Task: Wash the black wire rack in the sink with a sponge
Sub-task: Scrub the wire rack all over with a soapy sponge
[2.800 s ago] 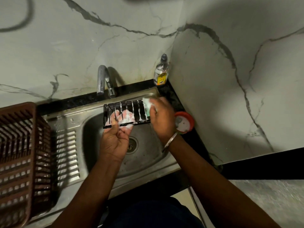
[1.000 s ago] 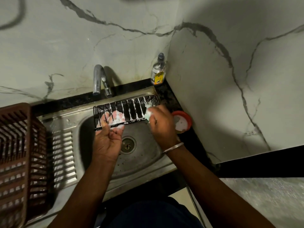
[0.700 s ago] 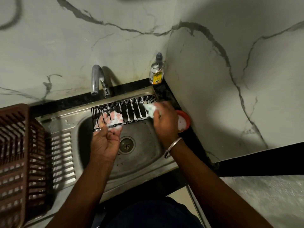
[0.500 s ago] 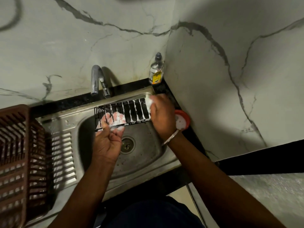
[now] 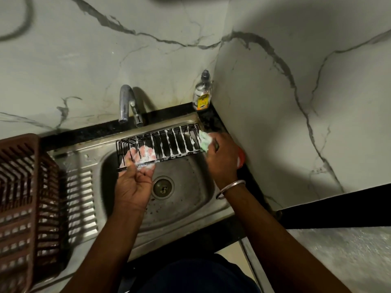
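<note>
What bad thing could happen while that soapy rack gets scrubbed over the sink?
The wire rack is foamy and the left hand holds only its left end, so it might slip and drop into the sink. The right hand rubs the sponge at the rack's right end, near the bottle in the corner; a big stroke could knock it over.
</note>
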